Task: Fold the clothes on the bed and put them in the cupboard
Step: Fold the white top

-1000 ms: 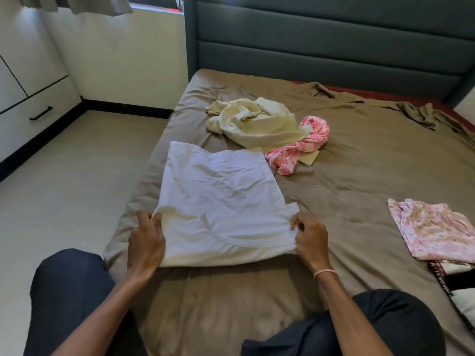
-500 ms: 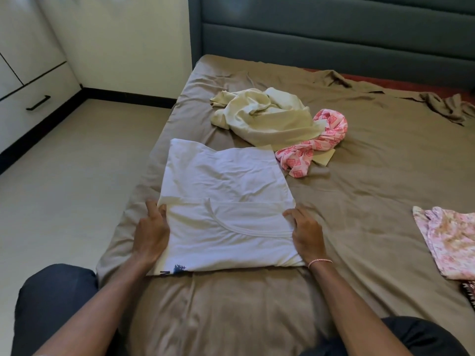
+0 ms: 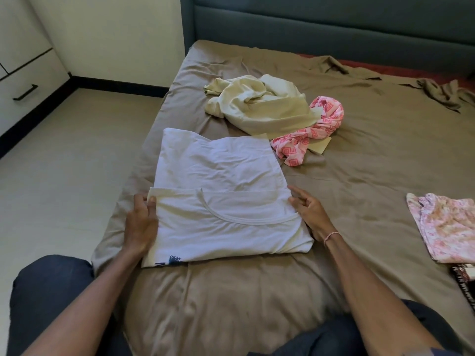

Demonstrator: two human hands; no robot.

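A white T-shirt (image 3: pixel 221 176) lies on the brown bed sheet (image 3: pixel 359 163) in front of me. Its collar end is folded over the body, neckline up. My left hand (image 3: pixel 141 222) holds the left corner of the folded flap, thumb on top. At the right corner of that flap, my right hand (image 3: pixel 308 211) pinches the cloth between thumb and fingers. A crumpled cream garment (image 3: pixel 257 106) and a pink patterned cloth (image 3: pixel 316 129) lie further up the bed. The white cupboard (image 3: pixel 25 60) with a black drawer handle stands at the far left.
A folded pink floral garment (image 3: pixel 447 227) rests on the bed at the right, with a dark patterned item (image 3: pixel 465 278) just below it. The teal headboard (image 3: pixel 334 27) closes the far end. Beige floor (image 3: pixel 64 176) runs between bed and cupboard.
The collar end of the white T-shirt has been folded away from me over the body and laid flat. Both hands moved with it and now sit at the flap's corners.
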